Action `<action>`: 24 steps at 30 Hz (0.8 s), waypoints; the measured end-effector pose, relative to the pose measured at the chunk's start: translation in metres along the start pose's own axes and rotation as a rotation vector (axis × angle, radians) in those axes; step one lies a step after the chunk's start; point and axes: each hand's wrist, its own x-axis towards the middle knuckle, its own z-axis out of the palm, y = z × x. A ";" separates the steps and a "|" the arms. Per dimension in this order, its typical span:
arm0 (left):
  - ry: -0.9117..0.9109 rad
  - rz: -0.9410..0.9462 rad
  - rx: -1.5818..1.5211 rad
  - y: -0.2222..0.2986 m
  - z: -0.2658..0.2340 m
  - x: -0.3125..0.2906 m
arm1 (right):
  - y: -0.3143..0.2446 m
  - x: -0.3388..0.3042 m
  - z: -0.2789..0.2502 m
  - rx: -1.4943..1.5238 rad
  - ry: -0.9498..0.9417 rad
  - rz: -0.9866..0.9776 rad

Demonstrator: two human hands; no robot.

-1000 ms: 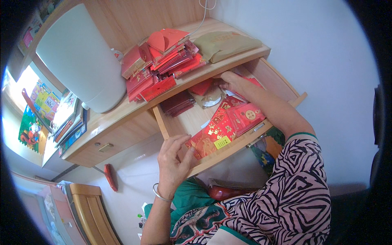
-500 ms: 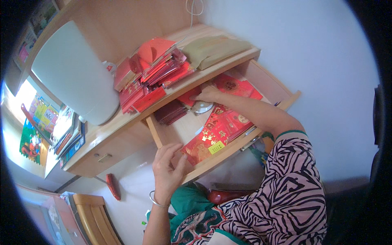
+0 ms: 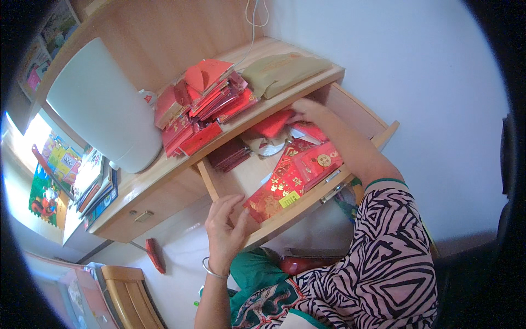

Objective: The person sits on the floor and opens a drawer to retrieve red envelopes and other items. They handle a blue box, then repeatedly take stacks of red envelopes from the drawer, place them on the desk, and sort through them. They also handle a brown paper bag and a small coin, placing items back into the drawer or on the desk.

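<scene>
My right hand [image 3: 308,111] reaches into the back of the pulled-out drawer [image 3: 268,234]. Slightly blurred, its fingers are closed on a red envelope [image 3: 272,124], tilted above a shiny disc [image 3: 271,148]. Red envelopes with gold print [image 3: 282,183] overlap along the drawer's front, one bearing a yellow label [image 3: 289,199]. A dark red stack [image 3: 230,156] lies at the drawer's back left. At the front left corner, my left hand [image 3: 223,223], wearing a bangle, rests against the drawer edge, thumb and fingers apart, holding nothing.
A heap of red envelopes [image 3: 203,104] covers the desktop above the drawer, beside an olive-coloured flat bag [image 3: 282,72]. Farther left stand a large white rounded appliance [image 3: 104,104] and several books [image 3: 98,183]. A white wall [image 3: 405,71] bounds the right side.
My right hand has moved slightly right, lifting and tilting the red envelope. Red envelopes at the drawer's back right have shifted, baring more drawer bottom. My left hand stays at the corner.
</scene>
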 end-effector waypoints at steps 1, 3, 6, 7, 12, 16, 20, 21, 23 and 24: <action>0.002 -0.002 -0.001 -0.001 0.000 0.000 | -0.007 -0.004 -0.025 -0.380 -0.048 -0.270; 0.002 0.012 -0.009 -0.002 0.000 0.000 | -0.012 -0.009 -0.051 -0.443 0.038 -0.308; -0.002 0.015 -0.009 -0.002 -0.001 -0.001 | -0.034 -0.031 -0.071 0.108 0.330 0.181; -0.002 0.010 -0.003 -0.003 -0.001 -0.001 | -0.040 -0.037 -0.067 0.020 0.357 0.189; 0.007 0.017 -0.010 -0.003 0.000 -0.001 | -0.061 -0.060 -0.031 -0.665 0.650 0.177; 0.009 0.028 -0.003 -0.002 0.000 0.000 | -0.065 -0.054 -0.020 -1.041 0.512 0.372; 0.010 0.009 -0.025 -0.002 -0.001 -0.001 | -0.057 -0.040 -0.017 -1.405 0.336 0.416; 0.010 0.008 -0.031 -0.002 -0.001 -0.001 | -0.054 -0.037 -0.015 -1.442 0.309 0.457; 0.013 0.004 -0.040 -0.001 0.000 -0.001 | -0.049 -0.030 -0.007 -1.509 0.130 0.463; 0.020 0.003 -0.042 -0.002 0.000 -0.001 | -0.048 -0.026 -0.002 -1.565 0.047 0.475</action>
